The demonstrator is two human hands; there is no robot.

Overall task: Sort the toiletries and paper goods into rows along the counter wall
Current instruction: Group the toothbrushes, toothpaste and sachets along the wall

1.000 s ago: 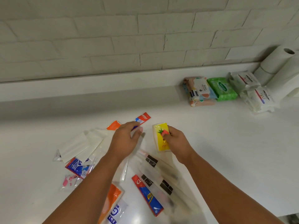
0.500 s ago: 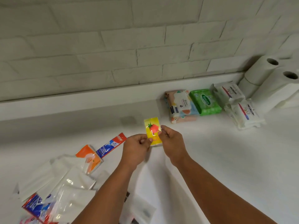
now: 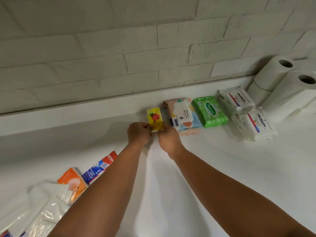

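Note:
A small yellow tissue pack [image 3: 154, 119] with a strawberry picture lies against the counter's back ledge, just left of a pastel wipes pack [image 3: 181, 115]. My left hand [image 3: 138, 134] pinches its near left corner and my right hand [image 3: 168, 140] pinches its near right corner. To the right along the wall lie a green Sanicare wipes pack [image 3: 210, 111] and two white Dove packs [image 3: 238, 100] [image 3: 257, 124]. At the lower left lie a toothpaste box [image 3: 100, 167], an orange tissue pack [image 3: 72, 183] and clear plastic packets [image 3: 46, 207].
White paper rolls [image 3: 280, 82] stand stacked in the far right corner. A raised white ledge [image 3: 68, 115] runs under the white brick wall. The white counter [image 3: 205, 168] stretches from the ledge toward me.
Both hands carried the yellow pack up and to the right, from the open counter to the ledge beside the pastel wipes. The view swung right, pushing the loose pile to the lower left.

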